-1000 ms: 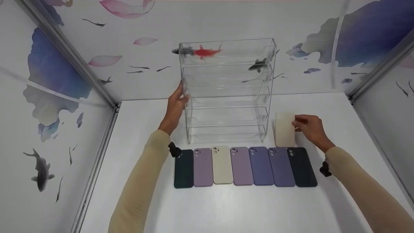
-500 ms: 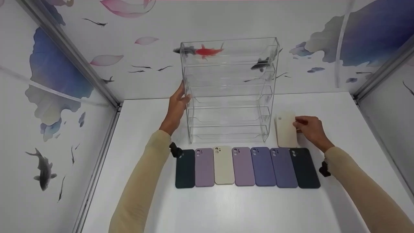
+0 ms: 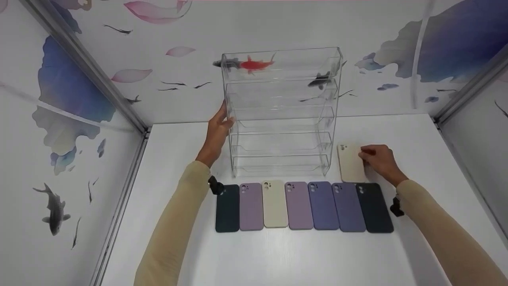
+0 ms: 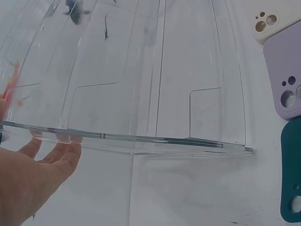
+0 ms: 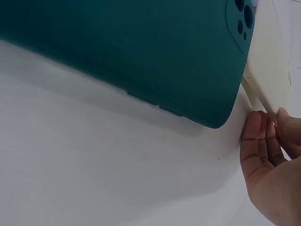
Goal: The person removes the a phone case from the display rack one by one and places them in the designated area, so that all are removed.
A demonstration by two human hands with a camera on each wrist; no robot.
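Observation:
In the head view, my left hand [image 3: 216,133] holds the left side of a clear acrylic tiered rack [image 3: 279,159]. In the left wrist view, fingers [image 4: 66,157] lie against the outside of its side wall, and part of the thumb shows at the picture's left edge. Right of the rack, my right hand [image 3: 381,161] pinches the right edge of a cream phone case [image 3: 351,165]. Its camera holes face up at the top left, and the case leans back with its lower end near the row of cases. The right wrist view shows thumb and fingers on that edge.
A row of phone cases lies side by side before the rack: dark green [image 3: 227,208], lilac [image 3: 251,208], cream [image 3: 275,206], lilac [image 3: 299,208], two blue-violet [image 3: 325,208], and dark green [image 3: 375,210] at the right. Printed walls [image 3: 278,24] enclose the white table [image 3: 278,258].
The cream case in my right hand has tipped back and its top has come lower, so its camera holes now show clearly. My left hand has stayed on the rack.

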